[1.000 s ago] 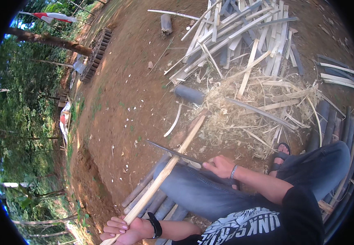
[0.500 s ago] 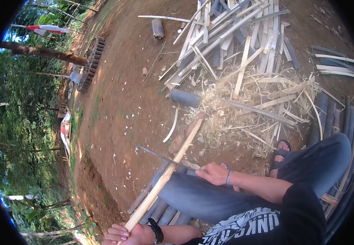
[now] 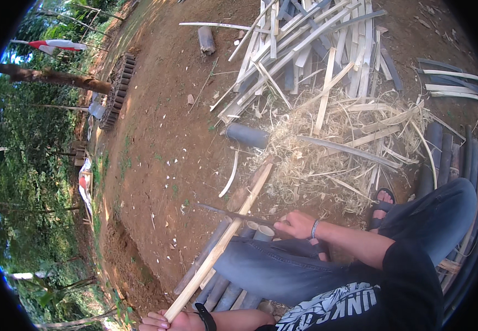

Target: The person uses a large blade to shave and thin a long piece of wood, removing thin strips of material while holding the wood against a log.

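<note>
A long pale bamboo strip (image 3: 212,256) slants from the lower left up to the middle. Its near end is in my left hand (image 3: 168,321), fingers wrapped around it at the bottom edge. The far end rests at a reddish-brown block (image 3: 246,186) on the ground. My right hand (image 3: 298,225) grips the handle of a knife with a long, thin dark blade (image 3: 217,208). That blade lies across the strip's upper part, touching or just above it; I cannot tell which. My bent left leg is beside the strip.
Bamboo poles (image 3: 228,296) lie under my left leg, and more poles (image 3: 444,160) are at the right. Ahead are curly shavings (image 3: 305,160), a heap of split strips (image 3: 310,49) and a short dark bamboo piece (image 3: 247,135). Another log piece (image 3: 206,41) lies farther off.
My right hand and the knife have moved up and slightly right, so the blade crosses the strip nearer its far end. My left hand has lowered slightly, still holding the strip.
</note>
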Tool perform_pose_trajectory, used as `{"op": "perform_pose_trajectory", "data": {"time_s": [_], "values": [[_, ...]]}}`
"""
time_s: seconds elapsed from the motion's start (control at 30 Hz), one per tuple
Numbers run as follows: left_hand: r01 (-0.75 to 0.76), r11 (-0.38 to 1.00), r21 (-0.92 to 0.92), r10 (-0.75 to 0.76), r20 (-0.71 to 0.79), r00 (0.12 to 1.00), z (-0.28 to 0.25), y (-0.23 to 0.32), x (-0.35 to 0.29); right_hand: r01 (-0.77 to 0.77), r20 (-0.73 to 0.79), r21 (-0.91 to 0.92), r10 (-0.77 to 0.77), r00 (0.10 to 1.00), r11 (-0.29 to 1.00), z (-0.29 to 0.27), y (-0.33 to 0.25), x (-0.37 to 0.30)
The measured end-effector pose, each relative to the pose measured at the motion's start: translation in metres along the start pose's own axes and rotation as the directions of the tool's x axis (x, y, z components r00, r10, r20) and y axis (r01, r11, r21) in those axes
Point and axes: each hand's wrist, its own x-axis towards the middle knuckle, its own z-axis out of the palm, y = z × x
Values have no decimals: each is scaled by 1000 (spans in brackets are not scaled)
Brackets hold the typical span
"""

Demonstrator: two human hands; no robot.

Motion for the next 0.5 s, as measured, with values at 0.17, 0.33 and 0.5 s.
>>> {"op": "perform_pose_trajectory", "data": {"time_s": [0.17,0.33,0.5], "values": [[-29,999,30,30,-24,999,2,0,-3,-76,-100,-38,72,992,996,7,17,9],[-13,1000,17,14,-12,1000,7,1,-5,202,-32,-140,-208,978,969,16,-16,-8],[-28,999,-30,29,24,999,7,5,-8,-128,-99,-57,122,988,990,-10,29,18]]}}
